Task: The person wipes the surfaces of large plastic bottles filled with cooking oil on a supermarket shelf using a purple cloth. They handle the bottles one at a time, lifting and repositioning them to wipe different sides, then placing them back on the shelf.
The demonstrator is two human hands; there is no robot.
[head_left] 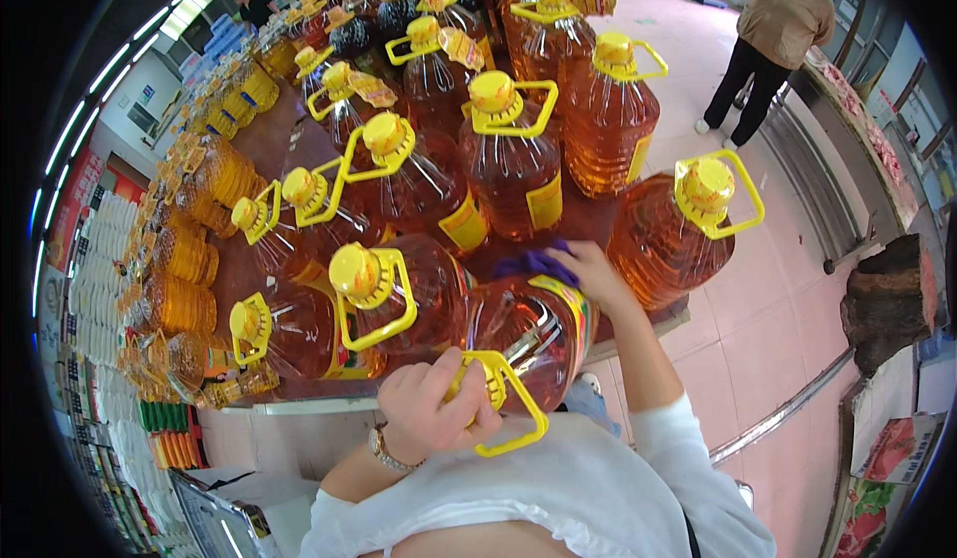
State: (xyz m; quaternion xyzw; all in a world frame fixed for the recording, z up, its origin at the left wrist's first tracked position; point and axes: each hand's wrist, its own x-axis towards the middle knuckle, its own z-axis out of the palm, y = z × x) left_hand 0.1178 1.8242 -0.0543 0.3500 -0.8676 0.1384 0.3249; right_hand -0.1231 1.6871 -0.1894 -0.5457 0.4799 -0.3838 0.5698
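Note:
Close to my body a large clear jug of amber cooking oil leans toward me at the table's near edge. My left hand is closed round its yellow cap, beside the yellow carry handle. On the jug's far side my right hand presses a bunched purple cloth against it, fingers partly hidden. Another oil jug stands just left of it, and one more is to the right of my right wrist.
Rows of similar jugs crowd the dark red tabletop. Paler yellow oil bottles line the left side. A person stands at the far right near a metal-framed counter. A brown wood block is at the right.

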